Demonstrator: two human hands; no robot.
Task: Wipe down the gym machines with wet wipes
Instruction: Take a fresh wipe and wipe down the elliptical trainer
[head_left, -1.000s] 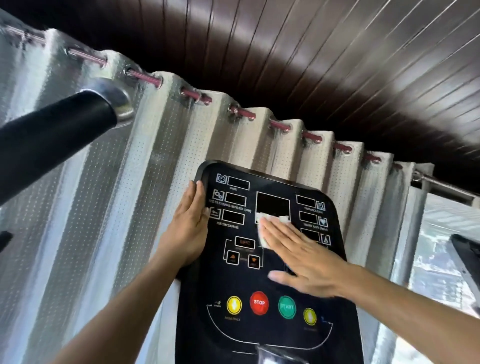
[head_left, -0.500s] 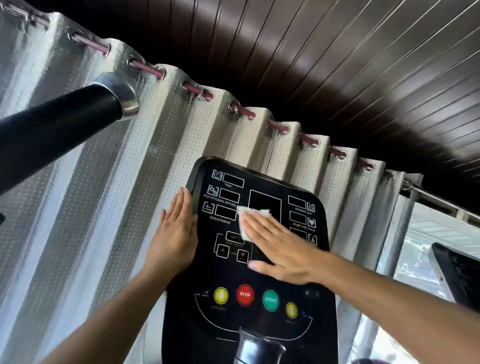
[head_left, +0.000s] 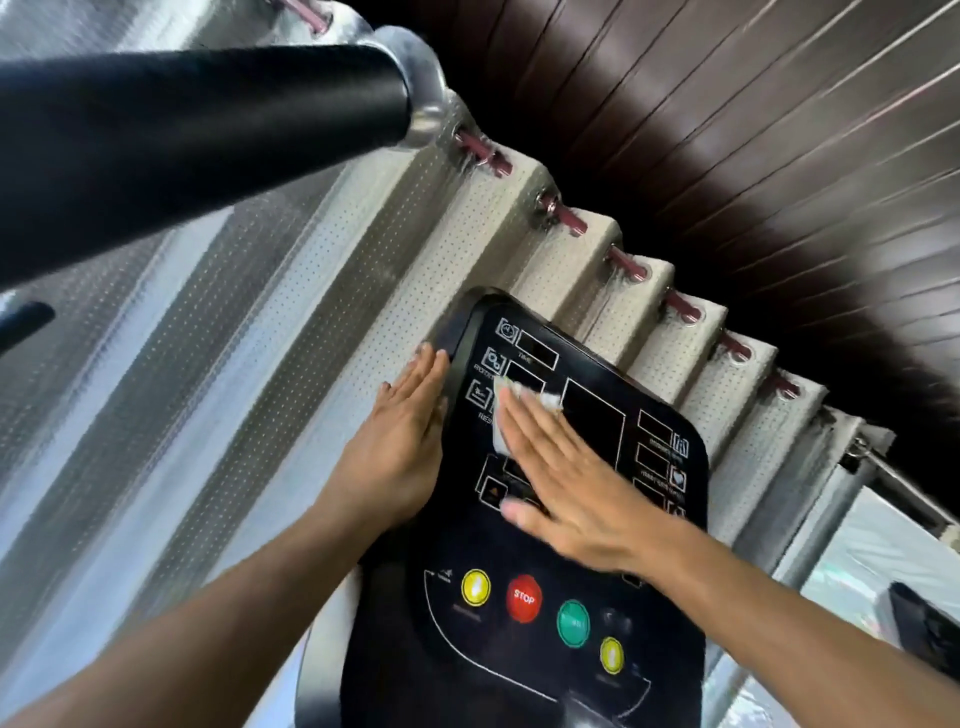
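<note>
Pressing flat with straight fingers, your right hand (head_left: 569, 486) holds the white wipe (head_left: 506, 415) against the upper left of the black console (head_left: 576, 670). Your left hand (head_left: 402, 441), fingers straight, rests along the console's left edge.

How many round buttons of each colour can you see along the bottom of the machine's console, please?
Yellow buttons: 2
Red STOP button: 1
Green button: 1
Total: 4 round buttons on the console, all below the right hand pressing the wet wipe.
</note>
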